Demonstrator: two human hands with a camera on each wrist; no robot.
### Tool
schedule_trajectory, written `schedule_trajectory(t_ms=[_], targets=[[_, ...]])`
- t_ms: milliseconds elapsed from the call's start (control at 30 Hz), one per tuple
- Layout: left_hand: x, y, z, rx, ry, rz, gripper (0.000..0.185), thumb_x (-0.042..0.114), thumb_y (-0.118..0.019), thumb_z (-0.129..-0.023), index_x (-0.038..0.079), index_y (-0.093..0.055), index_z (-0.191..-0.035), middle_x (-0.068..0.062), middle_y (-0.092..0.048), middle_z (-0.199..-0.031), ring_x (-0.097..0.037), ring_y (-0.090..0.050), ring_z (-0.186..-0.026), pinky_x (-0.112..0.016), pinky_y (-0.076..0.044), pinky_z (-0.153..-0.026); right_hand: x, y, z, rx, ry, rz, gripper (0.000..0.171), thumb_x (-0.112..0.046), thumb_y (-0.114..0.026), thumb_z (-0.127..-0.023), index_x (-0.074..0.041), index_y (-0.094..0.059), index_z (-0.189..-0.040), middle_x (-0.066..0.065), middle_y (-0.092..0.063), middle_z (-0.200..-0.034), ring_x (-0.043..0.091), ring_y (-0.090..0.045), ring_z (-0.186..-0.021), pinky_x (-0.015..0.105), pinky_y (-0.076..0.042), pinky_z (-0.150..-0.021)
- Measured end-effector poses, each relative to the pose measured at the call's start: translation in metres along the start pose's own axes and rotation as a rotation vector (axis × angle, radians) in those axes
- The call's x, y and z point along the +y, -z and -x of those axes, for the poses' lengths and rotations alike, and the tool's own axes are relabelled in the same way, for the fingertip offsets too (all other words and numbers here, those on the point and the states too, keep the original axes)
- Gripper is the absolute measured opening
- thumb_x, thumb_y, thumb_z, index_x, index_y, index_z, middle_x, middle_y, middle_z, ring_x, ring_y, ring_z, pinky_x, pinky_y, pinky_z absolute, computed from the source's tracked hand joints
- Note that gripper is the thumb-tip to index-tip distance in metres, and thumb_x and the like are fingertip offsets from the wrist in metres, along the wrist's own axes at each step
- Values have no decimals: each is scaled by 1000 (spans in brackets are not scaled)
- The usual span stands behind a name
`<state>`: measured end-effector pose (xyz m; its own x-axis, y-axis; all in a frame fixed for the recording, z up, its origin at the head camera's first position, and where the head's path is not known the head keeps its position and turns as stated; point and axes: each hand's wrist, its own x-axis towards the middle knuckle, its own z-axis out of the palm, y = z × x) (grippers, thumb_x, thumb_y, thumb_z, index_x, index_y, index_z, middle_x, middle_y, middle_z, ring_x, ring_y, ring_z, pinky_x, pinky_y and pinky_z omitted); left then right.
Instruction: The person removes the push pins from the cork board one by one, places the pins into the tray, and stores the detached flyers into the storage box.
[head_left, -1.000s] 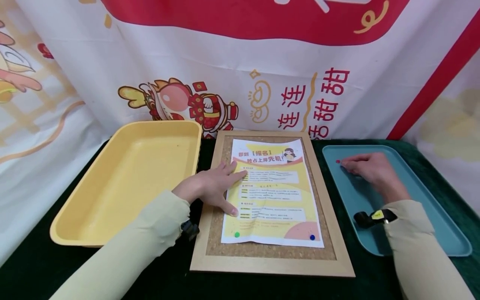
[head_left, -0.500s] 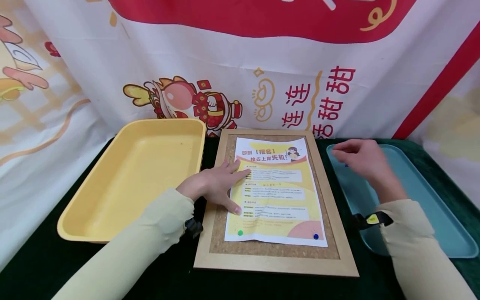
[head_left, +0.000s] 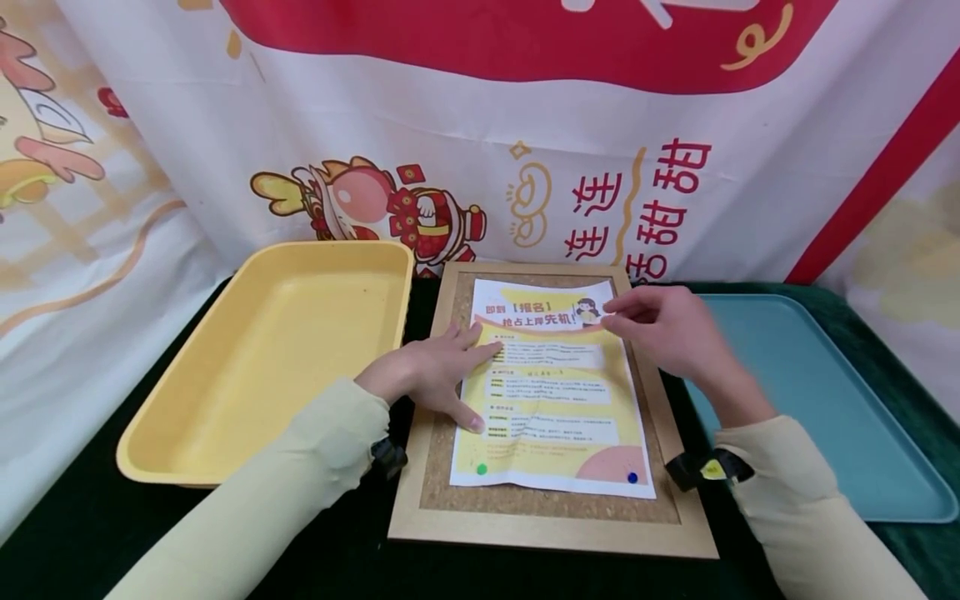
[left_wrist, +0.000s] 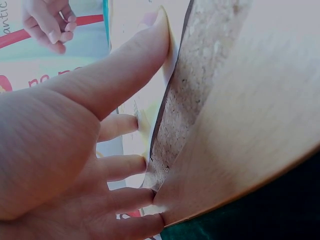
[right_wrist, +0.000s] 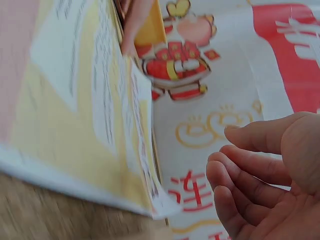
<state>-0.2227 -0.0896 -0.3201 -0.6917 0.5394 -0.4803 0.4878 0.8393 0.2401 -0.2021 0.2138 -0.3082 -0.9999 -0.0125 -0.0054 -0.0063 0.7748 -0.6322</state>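
Two hands (head_left: 427, 375) (head_left: 663, 329) over glossy flyer (head_left: 551, 392), grainy corkboard (head_left: 517, 500).

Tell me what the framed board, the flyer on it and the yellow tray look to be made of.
Board: speckled brown cork, matte, in a pale wood-look frame.
Flyer: thin printed paper, creased, edge curling.
Yellow tray: probably moulded plastic, smooth with a slight sheen.

The left hand (head_left: 431, 377) lies flat near the middle of the head view, fingers spread and straight, its pale yellow sleeve running in from the lower left. The right hand (head_left: 663, 329) hovers right of centre, fingers curled together, whether pinching anything unclear.
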Motion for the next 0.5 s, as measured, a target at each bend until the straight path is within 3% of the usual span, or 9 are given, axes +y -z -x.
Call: schedule_trajectory(t_ms=[300,500], targets=[[-1,0,0,8,-2,11,112,57,-83,-87,26,-18,-172,-11,2,-181,-42,2,-167,-61,-15,-133,-22,-22,14,-83,133,-68,26,-26,-76,-100,-12,-78,-122,7,-76,-108,23,-66,-96,32,-53,-79],[-2,0,-2,-1,-1,8,111,59,-81,-88,25,-17,-172,-11,3,-181,-41,2,-167,-61,-14,-133,-31,-34,19,-161,161,-128,24,-20,-77,-99,-11,-78,-122,6,-74,-106,22,-65,-97,33,-54,-84]])
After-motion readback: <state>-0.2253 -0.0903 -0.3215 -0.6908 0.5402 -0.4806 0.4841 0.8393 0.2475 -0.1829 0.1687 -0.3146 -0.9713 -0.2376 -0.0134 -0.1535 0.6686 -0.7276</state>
